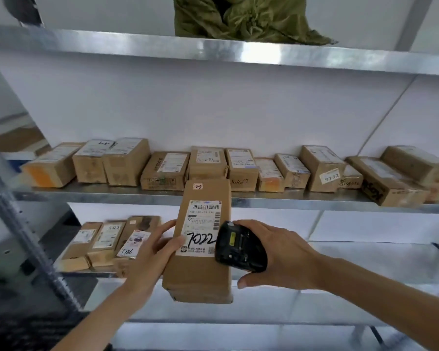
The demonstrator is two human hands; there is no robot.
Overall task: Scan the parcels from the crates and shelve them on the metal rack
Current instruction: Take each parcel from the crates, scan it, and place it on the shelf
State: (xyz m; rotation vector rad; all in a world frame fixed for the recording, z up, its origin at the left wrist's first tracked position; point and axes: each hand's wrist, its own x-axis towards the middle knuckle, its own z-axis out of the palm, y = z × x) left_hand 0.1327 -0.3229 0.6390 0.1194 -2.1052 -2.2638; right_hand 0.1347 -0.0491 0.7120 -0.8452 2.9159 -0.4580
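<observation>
A parcel (200, 239) is held before the rack (238, 198), left hand (150, 254) at its left, scanner (240, 247) at its right. Boxes (238, 168) line the middle shelf; a bag (243, 19) sits above.

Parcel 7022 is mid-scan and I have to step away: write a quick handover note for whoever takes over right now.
Left hand grips parcel 7022 in front of the metal rack.
Right hand holds the scanner against its label.
Done: a row of boxes on the middle shelf, a few boxes on the one below.
Left: shelve 7022. Crates are out of view.
</observation>
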